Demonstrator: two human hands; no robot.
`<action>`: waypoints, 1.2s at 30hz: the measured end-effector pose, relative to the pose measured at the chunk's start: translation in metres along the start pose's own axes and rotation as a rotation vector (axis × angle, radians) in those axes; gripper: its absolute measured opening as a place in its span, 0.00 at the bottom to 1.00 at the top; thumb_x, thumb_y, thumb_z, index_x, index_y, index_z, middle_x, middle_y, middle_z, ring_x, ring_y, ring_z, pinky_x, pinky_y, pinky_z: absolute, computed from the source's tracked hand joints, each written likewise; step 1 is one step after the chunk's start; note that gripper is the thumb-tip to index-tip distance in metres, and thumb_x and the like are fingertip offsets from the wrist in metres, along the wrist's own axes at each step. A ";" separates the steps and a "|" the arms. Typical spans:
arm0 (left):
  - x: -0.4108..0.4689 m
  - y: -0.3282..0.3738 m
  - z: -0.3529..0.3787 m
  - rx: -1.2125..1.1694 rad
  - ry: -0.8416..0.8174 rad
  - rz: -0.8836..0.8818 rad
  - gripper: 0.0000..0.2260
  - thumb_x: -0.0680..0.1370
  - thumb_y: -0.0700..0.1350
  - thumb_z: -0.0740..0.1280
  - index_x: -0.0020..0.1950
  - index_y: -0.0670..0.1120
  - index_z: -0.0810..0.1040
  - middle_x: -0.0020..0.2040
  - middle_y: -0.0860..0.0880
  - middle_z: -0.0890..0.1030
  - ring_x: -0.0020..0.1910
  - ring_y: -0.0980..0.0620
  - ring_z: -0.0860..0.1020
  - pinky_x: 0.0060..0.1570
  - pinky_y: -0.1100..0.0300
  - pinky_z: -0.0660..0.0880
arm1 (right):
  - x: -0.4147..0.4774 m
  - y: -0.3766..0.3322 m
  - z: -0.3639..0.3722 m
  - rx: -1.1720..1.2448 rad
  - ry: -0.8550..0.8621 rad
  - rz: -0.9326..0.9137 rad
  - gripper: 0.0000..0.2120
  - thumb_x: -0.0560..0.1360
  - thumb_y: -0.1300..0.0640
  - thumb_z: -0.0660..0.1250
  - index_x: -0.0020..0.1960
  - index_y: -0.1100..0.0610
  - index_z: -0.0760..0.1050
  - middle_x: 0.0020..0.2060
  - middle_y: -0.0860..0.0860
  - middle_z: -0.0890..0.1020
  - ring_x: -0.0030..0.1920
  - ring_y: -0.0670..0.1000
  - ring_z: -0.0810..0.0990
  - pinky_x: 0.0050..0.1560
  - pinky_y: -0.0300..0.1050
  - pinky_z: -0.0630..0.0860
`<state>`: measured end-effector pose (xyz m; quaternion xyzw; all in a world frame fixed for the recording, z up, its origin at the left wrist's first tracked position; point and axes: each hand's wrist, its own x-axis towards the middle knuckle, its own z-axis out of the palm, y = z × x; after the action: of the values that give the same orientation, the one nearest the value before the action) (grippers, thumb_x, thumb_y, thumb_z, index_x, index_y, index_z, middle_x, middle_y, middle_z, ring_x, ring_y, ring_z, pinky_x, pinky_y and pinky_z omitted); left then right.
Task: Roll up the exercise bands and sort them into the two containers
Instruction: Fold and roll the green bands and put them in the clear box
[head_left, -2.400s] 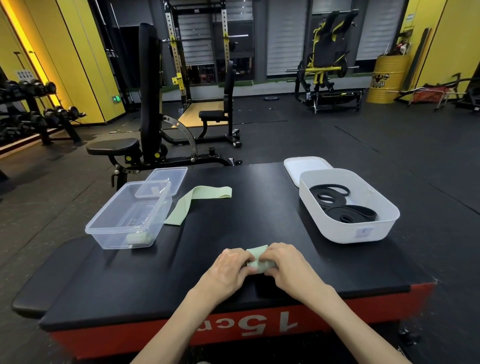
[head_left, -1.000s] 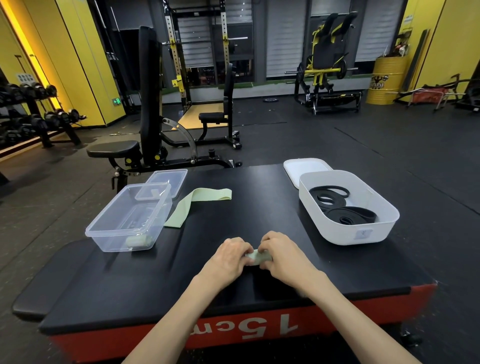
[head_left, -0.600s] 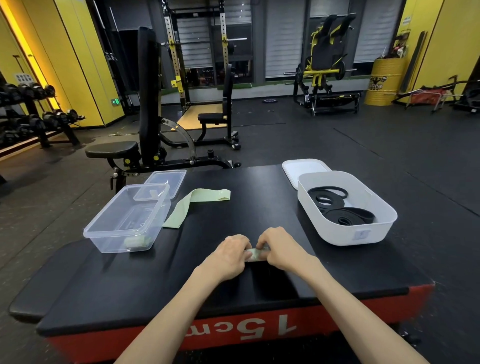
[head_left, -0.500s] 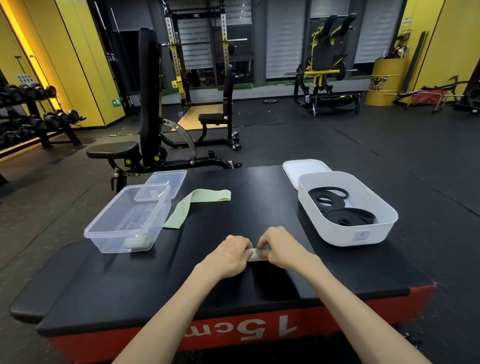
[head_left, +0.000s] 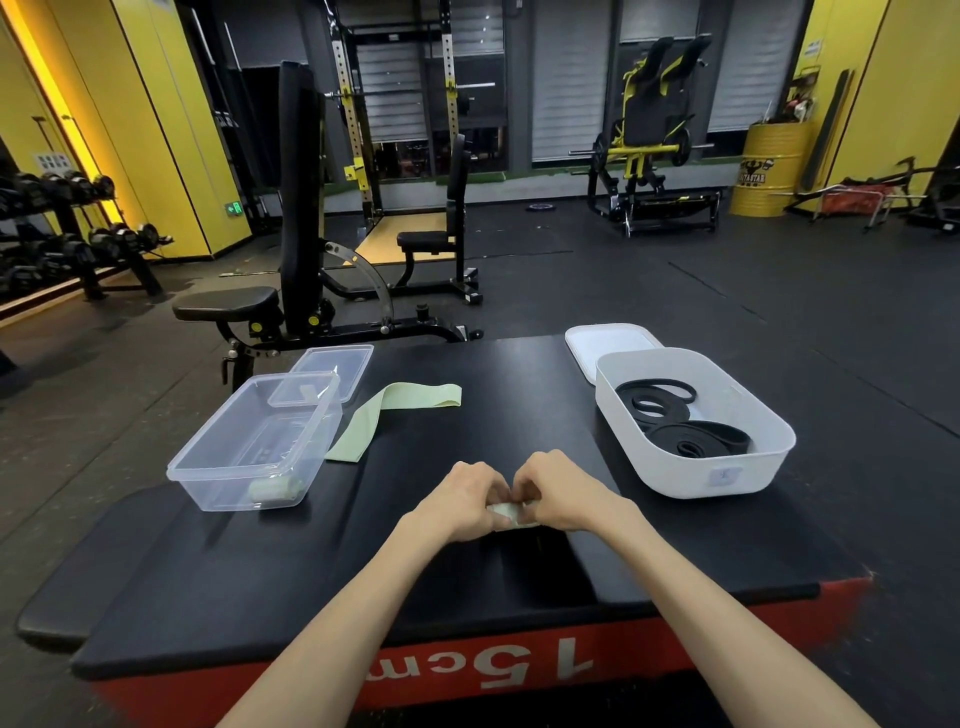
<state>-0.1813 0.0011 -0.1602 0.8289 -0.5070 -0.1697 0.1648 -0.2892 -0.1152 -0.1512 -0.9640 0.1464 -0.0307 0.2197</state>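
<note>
Well, tub: green roll; bin: black bands.

The green band shows only as a pale sliver between the left grip and the right grip, whose curled fingertips are tucked out of sight around it, so its roll cannot be judged; both forearms are cut off by the lower edge. The near wall of the white container hides part of the black bands, its far corner covers part of the white lid, and its label is too small to read. The green roll in the clear container is blurred by the plastic wall.
</note>
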 end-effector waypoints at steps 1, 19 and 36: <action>-0.001 0.000 -0.001 -0.009 -0.011 -0.004 0.15 0.73 0.49 0.72 0.57 0.47 0.80 0.51 0.49 0.82 0.50 0.50 0.79 0.53 0.54 0.77 | -0.001 0.000 0.000 0.003 0.011 -0.013 0.06 0.70 0.56 0.71 0.45 0.56 0.82 0.31 0.48 0.76 0.33 0.49 0.73 0.27 0.32 0.64; -0.017 -0.022 -0.037 -0.038 0.085 -0.038 0.08 0.68 0.43 0.76 0.46 0.46 0.84 0.37 0.44 0.81 0.35 0.49 0.75 0.39 0.57 0.75 | 0.021 -0.026 0.008 -0.015 0.080 -0.133 0.08 0.70 0.51 0.71 0.49 0.51 0.81 0.40 0.50 0.82 0.40 0.52 0.78 0.41 0.50 0.78; -0.031 -0.125 -0.110 0.153 0.349 -0.152 0.09 0.69 0.44 0.75 0.48 0.44 0.84 0.42 0.45 0.79 0.45 0.47 0.73 0.46 0.55 0.69 | 0.098 -0.047 0.053 -0.072 0.193 -0.240 0.15 0.80 0.55 0.59 0.64 0.58 0.72 0.58 0.52 0.76 0.60 0.55 0.72 0.60 0.46 0.69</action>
<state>-0.0473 0.0937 -0.1140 0.8917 -0.4181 0.0035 0.1732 -0.1768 -0.0816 -0.1795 -0.9744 0.0515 -0.1439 0.1649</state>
